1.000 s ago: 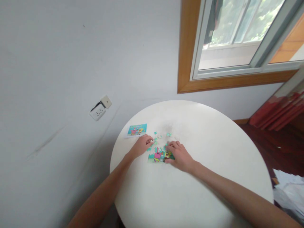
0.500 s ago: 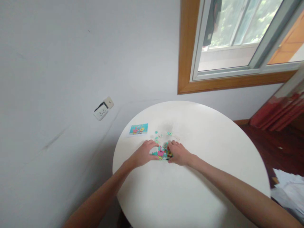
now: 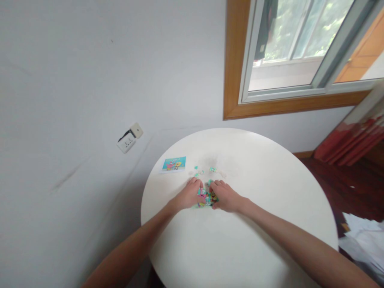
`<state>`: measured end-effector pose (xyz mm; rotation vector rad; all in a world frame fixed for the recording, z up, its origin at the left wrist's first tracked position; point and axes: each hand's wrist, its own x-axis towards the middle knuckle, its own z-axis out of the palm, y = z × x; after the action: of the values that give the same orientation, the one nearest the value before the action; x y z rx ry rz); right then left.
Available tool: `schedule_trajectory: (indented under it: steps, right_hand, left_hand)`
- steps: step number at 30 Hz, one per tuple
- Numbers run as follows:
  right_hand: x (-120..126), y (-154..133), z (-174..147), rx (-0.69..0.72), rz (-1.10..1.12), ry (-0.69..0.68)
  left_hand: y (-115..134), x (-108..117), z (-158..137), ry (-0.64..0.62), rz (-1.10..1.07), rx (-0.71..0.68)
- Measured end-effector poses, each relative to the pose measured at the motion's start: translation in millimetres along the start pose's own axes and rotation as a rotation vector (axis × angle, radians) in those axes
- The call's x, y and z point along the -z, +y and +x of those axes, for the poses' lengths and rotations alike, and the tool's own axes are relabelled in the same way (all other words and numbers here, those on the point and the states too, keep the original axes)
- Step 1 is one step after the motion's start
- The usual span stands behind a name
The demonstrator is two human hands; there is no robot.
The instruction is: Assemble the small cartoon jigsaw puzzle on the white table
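A partly joined jigsaw puzzle in pink, yellow and turquoise lies on the white round table, between my two hands. My left hand has its fingers curled over the puzzle's left edge and covers part of it. At the right edge, thumb and fingers of my right hand close on the side with the yellow cartoon figure. Just beyond the hands lie several loose puzzle pieces, mostly turquoise and white. How the fingertips meet the puzzle is partly hidden.
A picture card with a pink and a yellow cartoon figure lies at the table's back left. Behind the table is a white wall with a socket, and a wood-framed window. White papers or bags sit at the lower right.
My left hand has moved right and closed in on the puzzle's left edge, where its thumb and fingers were wider apart. My right hand stays at the right edge.
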<state>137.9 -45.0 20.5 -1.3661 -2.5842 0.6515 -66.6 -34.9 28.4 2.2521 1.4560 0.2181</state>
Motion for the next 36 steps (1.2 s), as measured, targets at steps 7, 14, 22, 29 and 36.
schedule_trajectory:
  steps: [7, 14, 22, 29, 36]
  right_hand:
    - [-26.9, 2.4, -12.8, 0.101, 0.150, 0.200]
    - [-30.7, 6.7, -12.3, 0.159, 0.292, 0.317]
    - [-9.8, 37.0, 14.2, -0.029, 0.735, 0.384]
    - [2.4, 49.5, 33.4, -0.067, 0.845, 0.344]
    - [6.2, 41.1, 50.0, -0.017, 0.811, 0.260]
  left_hand:
    - [-9.3, -2.6, -0.2, -0.037, -0.099, 0.016]
    - [-6.5, 2.6, 1.2, -0.058, -0.170, -0.058]
    - [-18.5, 18.7, 10.4, -0.014, -0.278, -0.051]
    - [-0.8, 12.6, 46.1, 0.032, -0.661, 0.019]
    - [10.8, 4.3, 65.0, 0.007, -0.868, -0.025]
